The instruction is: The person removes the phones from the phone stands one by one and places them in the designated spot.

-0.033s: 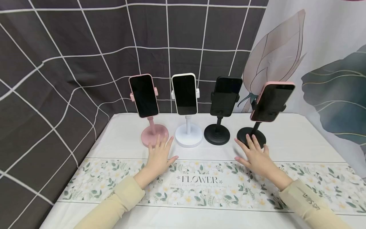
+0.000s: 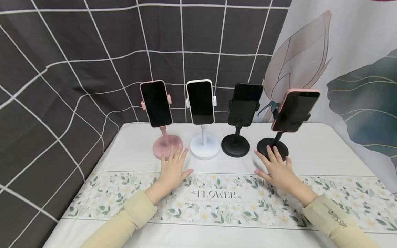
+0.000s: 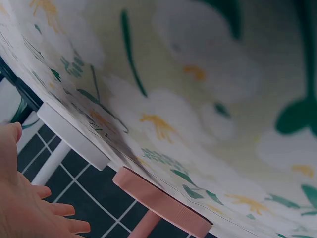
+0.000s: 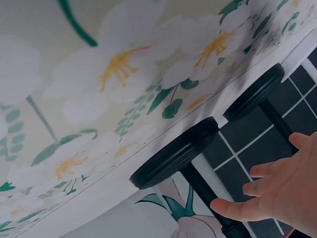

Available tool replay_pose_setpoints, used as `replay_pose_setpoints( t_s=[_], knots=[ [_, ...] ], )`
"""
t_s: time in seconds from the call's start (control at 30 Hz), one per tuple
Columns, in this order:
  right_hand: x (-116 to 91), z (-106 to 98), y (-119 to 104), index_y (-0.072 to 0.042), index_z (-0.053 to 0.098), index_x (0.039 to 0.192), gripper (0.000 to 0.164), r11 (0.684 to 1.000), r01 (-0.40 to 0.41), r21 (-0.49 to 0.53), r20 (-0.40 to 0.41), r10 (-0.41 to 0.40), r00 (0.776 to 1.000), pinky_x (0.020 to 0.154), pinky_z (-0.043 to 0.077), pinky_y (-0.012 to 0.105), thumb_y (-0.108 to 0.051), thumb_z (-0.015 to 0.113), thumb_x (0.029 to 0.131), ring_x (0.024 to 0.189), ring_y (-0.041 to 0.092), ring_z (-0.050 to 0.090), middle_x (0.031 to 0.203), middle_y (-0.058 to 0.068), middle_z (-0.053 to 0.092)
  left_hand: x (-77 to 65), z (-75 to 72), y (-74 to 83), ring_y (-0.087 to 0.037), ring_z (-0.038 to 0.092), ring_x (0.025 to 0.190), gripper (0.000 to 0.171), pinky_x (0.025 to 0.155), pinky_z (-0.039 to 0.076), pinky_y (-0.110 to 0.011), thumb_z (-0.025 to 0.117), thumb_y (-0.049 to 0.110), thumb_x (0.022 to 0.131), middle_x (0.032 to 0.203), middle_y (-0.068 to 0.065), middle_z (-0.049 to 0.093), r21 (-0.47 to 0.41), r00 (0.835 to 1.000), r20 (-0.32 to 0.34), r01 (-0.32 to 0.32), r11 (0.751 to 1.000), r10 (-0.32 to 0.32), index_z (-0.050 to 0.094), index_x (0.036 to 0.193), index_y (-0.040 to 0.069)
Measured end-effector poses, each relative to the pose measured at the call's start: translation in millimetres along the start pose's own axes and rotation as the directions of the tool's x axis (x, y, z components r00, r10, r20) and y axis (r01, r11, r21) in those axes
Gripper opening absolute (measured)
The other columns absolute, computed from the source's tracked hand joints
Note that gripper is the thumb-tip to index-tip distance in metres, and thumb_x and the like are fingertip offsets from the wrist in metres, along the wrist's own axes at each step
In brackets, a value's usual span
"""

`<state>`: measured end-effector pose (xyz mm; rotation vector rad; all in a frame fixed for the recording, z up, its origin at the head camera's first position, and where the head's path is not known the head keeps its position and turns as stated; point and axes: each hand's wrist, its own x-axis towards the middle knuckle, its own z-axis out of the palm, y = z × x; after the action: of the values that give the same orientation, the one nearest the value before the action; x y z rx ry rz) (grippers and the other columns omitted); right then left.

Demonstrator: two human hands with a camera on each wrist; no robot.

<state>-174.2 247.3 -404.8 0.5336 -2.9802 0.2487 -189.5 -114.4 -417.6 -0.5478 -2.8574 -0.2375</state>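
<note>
Four phone holders stand in a row. My left hand, fingers spread and straight, is palm down before the pink stand, its fingertips overlapping the round base. That stand holds a pink-edged phone. Just right is a white stand with a white-edged phone. With fingers likewise spread, my right hand reaches over the front of the rightmost black stand, which carries a tilted pink phone. Left of it another black stand bears a black phone. Neither hand grips anything.
A white cloth with a floral band covers the table. Behind the stands hangs a dark curtain with white grid lines. At the right is a pale curtain with printed leaves and petals.
</note>
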Motion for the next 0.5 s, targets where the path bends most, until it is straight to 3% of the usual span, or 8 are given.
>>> replay_pose_setpoints(
  t_s=[0.17,0.27,0.4,0.5],
  knots=[
    [-0.9,2.8,-1.2,-0.021,0.024,0.141,0.067,1.0,0.008,0.007,-0.016,-0.008,1.0,0.089,0.016,0.08,-0.051,0.047,0.086,0.13,0.046,0.008,0.143,0.034,0.017,-0.5,2.1,-0.3,-0.042,0.01,0.132,0.076,0.097,0.017,-0.073,0.053,0.047,0.083,0.146,-0.022,0.025,-0.015,1.0,0.012,0.004,1.0,-0.004,0.021,0.142,0.012],
    [0.3,1.0,-3.7,-0.022,0.024,0.141,0.066,1.0,0.017,0.01,-0.043,-0.016,0.999,0.088,0.018,0.079,-0.05,0.048,0.086,0.13,0.046,0.009,0.143,0.033,0.018,1.1,3.2,-3.2,-0.04,0.01,0.132,0.077,0.097,0.018,-0.073,0.053,0.048,0.083,0.147,-0.02,0.025,-0.02,1.0,-0.014,0.011,1.0,-0.011,0.02,0.142,0.012],
    [3.8,-5.0,-10.6,-0.02,0.024,0.141,0.066,0.999,0.03,0.038,-0.065,-0.027,0.998,0.087,0.023,0.077,-0.049,0.048,0.086,0.129,0.045,0.013,0.143,0.031,0.021,6.0,2.1,-9.4,-0.038,0.011,0.132,0.077,0.098,0.019,-0.072,0.053,0.049,0.083,0.147,-0.018,0.024,-0.051,0.993,-0.118,0.002,0.999,-0.008,0.02,0.142,0.012],
    [6.5,-9.5,-18.3,-0.016,0.026,0.14,0.064,0.995,0.044,0.09,-0.081,-0.036,0.996,0.086,0.028,0.076,-0.047,0.048,0.088,0.128,0.045,0.019,0.142,0.029,0.026,11.5,-2.5,-13.0,-0.038,0.015,0.131,0.073,0.099,0.02,-0.07,0.054,0.045,0.083,0.143,-0.021,0.028,-0.095,0.969,-0.248,-0.04,0.995,0.015,0.025,0.139,0.011]
  ],
)
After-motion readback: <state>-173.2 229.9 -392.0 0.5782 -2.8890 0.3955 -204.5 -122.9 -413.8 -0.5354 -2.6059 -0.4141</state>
